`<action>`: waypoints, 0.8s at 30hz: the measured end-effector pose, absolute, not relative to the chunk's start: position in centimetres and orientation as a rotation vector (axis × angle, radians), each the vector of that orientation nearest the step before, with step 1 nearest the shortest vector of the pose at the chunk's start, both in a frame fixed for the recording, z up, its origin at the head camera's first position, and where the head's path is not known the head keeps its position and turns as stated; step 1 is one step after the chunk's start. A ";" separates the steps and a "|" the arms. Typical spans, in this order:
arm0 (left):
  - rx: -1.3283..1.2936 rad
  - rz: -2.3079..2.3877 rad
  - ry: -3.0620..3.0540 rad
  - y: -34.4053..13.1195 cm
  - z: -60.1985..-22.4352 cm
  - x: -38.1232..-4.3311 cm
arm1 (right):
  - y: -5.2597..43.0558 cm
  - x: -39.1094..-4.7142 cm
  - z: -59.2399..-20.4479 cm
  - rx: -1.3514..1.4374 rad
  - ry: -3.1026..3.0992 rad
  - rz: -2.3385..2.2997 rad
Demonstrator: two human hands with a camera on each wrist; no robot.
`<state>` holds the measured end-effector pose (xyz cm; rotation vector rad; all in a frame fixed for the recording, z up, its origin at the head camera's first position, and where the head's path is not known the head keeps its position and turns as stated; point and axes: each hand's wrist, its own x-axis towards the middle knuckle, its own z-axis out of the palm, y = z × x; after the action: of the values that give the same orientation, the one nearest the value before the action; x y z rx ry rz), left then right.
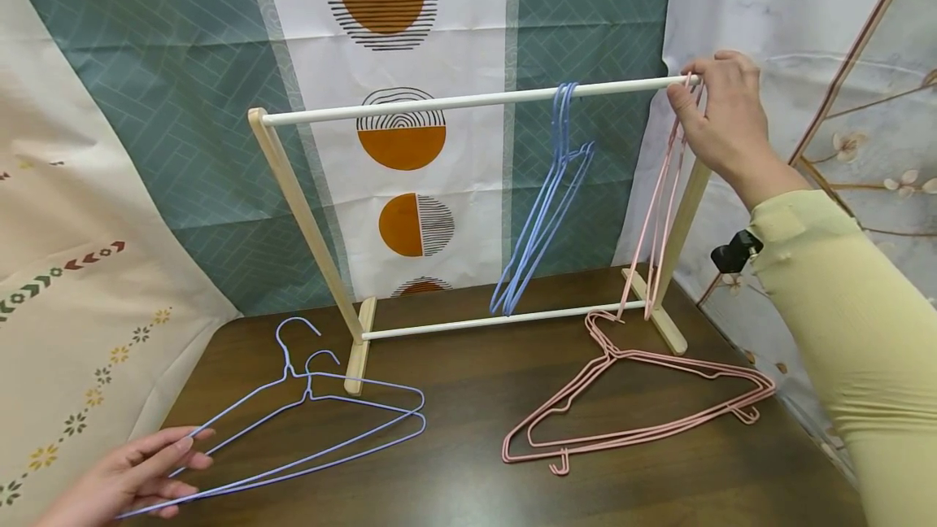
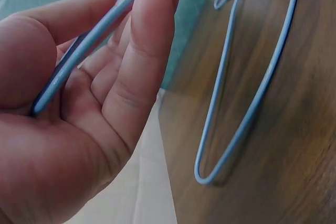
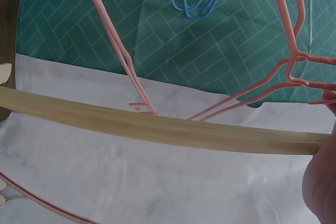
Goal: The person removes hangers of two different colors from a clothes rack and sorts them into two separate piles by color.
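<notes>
At the lower left, my left hand (image 1: pixel 142 478) pinches a thin blue hanger (image 2: pixel 86 48) between thumb and fingers along one side of its wire. A second blue hanger (image 2: pixel 218 87) overlaps it in the head view, close over the table. My right hand (image 1: pixel 725 116) is at the right end of the rack's white rail (image 1: pixel 454 101), fingers curled over the top and thumb in front, gripping pink hangers (image 3: pixel 113 38) near their hooks. These hang steeply beside the wooden right post (image 3: pixel 157 129). Most of the right hand lies outside the right wrist view.
Several blue hangers (image 1: pixel 562 137) hang bunched on the rail, right of its middle. Pink hangers (image 1: pixel 611 354) lie stacked on the brown table (image 1: pixel 454 462) in front of the rack's right foot (image 1: pixel 669 332). Patterned cloths (image 1: pixel 198 145) surround the table at the back and sides.
</notes>
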<state>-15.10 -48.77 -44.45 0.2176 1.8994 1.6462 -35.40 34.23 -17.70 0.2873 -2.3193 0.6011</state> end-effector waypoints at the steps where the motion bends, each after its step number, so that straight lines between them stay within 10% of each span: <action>1: 0.222 1.650 1.877 -48.9 -44.6 -15.2 | 34.2 -35.4 -17.7 0.289 -2.319 0.599; 24: 0.253 1.428 2.236 -49.6 -47.5 -17.5 | 34.4 -35.5 -17.8 0.280 -2.327 0.597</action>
<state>-17.46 -49.62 -47.51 0.2531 2.2364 1.4278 -35.52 34.41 -17.76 0.2798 -2.3273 0.5970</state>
